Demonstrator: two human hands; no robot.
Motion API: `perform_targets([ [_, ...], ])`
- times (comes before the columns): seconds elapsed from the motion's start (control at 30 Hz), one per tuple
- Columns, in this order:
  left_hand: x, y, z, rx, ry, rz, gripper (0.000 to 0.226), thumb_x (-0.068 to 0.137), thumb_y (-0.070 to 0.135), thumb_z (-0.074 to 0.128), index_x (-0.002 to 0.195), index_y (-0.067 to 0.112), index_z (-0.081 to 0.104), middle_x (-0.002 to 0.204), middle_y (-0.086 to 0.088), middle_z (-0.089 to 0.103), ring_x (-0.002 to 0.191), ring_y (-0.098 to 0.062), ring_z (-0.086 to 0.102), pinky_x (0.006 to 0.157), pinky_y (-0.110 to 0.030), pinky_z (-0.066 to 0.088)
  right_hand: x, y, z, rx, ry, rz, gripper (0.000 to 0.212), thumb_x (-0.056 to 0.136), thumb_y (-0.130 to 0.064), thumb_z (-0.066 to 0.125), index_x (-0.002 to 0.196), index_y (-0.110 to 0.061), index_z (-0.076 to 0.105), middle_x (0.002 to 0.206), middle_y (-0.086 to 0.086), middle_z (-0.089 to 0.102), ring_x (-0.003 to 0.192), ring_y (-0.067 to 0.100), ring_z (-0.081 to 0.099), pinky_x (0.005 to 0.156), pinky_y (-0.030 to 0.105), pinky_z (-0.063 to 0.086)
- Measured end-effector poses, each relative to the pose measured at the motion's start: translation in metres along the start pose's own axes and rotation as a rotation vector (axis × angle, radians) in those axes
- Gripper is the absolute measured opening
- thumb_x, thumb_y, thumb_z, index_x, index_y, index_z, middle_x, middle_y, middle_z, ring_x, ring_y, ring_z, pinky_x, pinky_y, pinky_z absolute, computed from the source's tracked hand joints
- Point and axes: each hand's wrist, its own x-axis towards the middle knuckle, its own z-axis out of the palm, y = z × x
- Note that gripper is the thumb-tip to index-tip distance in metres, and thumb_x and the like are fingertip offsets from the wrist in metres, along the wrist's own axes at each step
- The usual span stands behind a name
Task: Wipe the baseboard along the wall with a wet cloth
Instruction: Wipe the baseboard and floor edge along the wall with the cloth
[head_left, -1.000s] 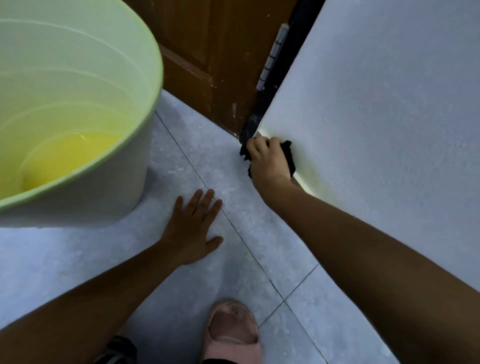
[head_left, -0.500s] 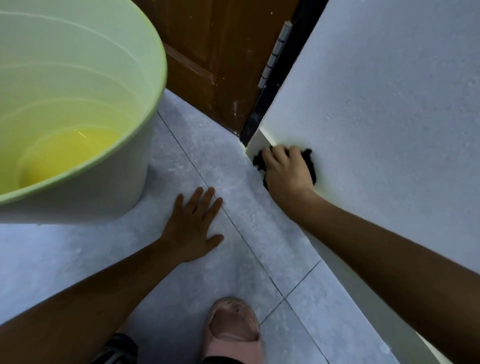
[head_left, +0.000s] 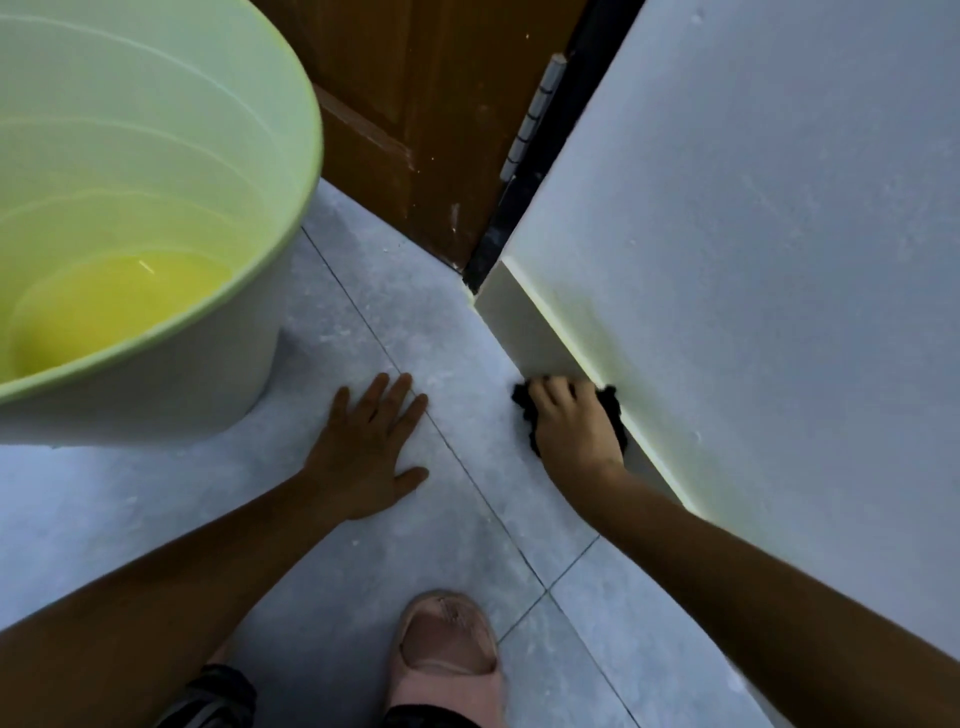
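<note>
The right hand (head_left: 574, 423) curls its grip round a black cloth (head_left: 523, 402), pressing it against the baseboard (head_left: 524, 322) where wall (head_left: 753, 260) meets floor (head_left: 457, 332). The left hand (head_left: 369, 447) lies flat, fingers straight, on the floor near a green bucket (head_left: 208, 395) holding yellow liquid.

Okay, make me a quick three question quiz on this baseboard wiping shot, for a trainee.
1. True or false: the left hand lies flat on the floor.
2. The right hand presses the cloth against: A the door, B the baseboard, C the slipper.
3. Fill in: the liquid in the bucket looks ____.

Key: 1 true; 2 B; 3 yellow.
</note>
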Motion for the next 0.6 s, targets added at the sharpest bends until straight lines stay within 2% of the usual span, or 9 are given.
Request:
perform_targets([
  [0.07, 0.0, 0.001, 0.0, 0.005, -0.002, -0.007, 0.083, 0.088, 0.066, 0.024, 0.147, 0.024, -0.017, 0.157, -0.005, -0.025, 0.144, -0.026, -0.02, 0.115, -0.052, -0.007, -0.023, 0.004, 0.011, 0.093, -0.029, 0.035, 0.029, 0.094, -0.016, 0.046, 0.121, -0.013, 0.058, 0.125, 0.007, 0.039, 0.106, 0.029, 0.042, 0.074, 0.036, 0.038],
  [0.13, 0.0, 0.002, -0.002, 0.013, -0.012, -0.009, 0.083, 0.089, 0.066, 0.024, 0.147, 0.023, -0.017, 0.156, -0.006, -0.025, 0.144, -0.027, -0.02, 0.115, -0.052, -0.007, -0.03, 0.015, 0.008, 0.156, 0.019, 0.091, 0.025, 0.092, -0.009, 0.045, 0.113, -0.009, 0.058, 0.118, 0.007, 0.045, 0.099, 0.027, 0.048, 0.061, 0.033, 0.036],
  [0.23, -0.001, 0.005, -0.005, 0.004, -0.019, -0.011, 0.083, 0.089, 0.064, 0.026, 0.148, 0.023, -0.015, 0.157, -0.006, -0.024, 0.144, -0.027, -0.019, 0.115, -0.053, -0.004, -0.016, 0.022, -0.01, 0.106, 0.123, 0.197, 0.025, 0.089, -0.012, 0.048, 0.11, -0.014, 0.061, 0.112, 0.001, 0.054, 0.091, 0.02, 0.055, 0.053, 0.029, 0.034],
  [0.3, -0.003, 0.008, -0.007, -0.02, -0.019, -0.036, 0.083, 0.089, 0.063, 0.029, 0.148, 0.022, -0.013, 0.157, -0.006, -0.023, 0.145, -0.026, -0.018, 0.116, -0.053, -0.003, 0.001, 0.021, -0.021, 0.113, 0.183, 0.216, 0.023, 0.088, -0.012, 0.048, 0.105, -0.016, 0.063, 0.112, -0.001, 0.054, 0.088, 0.016, 0.055, 0.05, 0.027, 0.032],
  [0.43, -0.004, 0.023, -0.01, -0.012, -0.042, -0.087, 0.08, 0.092, 0.052, 0.032, 0.148, 0.017, -0.013, 0.157, -0.009, -0.022, 0.145, -0.027, -0.017, 0.115, -0.052, -0.005, 0.015, 0.014, -0.017, 0.1, 0.166, 0.177, 0.03, 0.087, -0.002, 0.042, 0.099, -0.015, 0.065, 0.122, 0.002, 0.047, 0.092, 0.018, 0.052, 0.052, 0.023, 0.038],
  [0.53, -0.006, 0.037, -0.008, 0.042, 0.02, 0.038, 0.072, 0.096, 0.041, 0.03, 0.148, 0.017, -0.013, 0.157, -0.008, -0.023, 0.145, -0.027, -0.018, 0.115, -0.052, -0.004, 0.0, 0.004, 0.003, 0.101, 0.129, 0.16, 0.03, 0.088, 0.0, 0.039, 0.108, -0.009, 0.06, 0.124, 0.007, 0.043, 0.095, 0.023, 0.049, 0.053, 0.027, 0.037],
  [0.6, -0.006, 0.049, -0.006, 0.036, -0.002, 0.131, 0.069, 0.097, 0.043, 0.028, 0.148, 0.02, -0.013, 0.157, -0.005, -0.022, 0.145, -0.025, -0.016, 0.115, -0.052, -0.002, -0.024, -0.001, 0.019, 0.114, 0.079, 0.123, 0.03, 0.089, -0.001, 0.04, 0.11, -0.008, 0.059, 0.121, 0.007, 0.045, 0.094, 0.024, 0.05, 0.054, 0.028, 0.037],
])
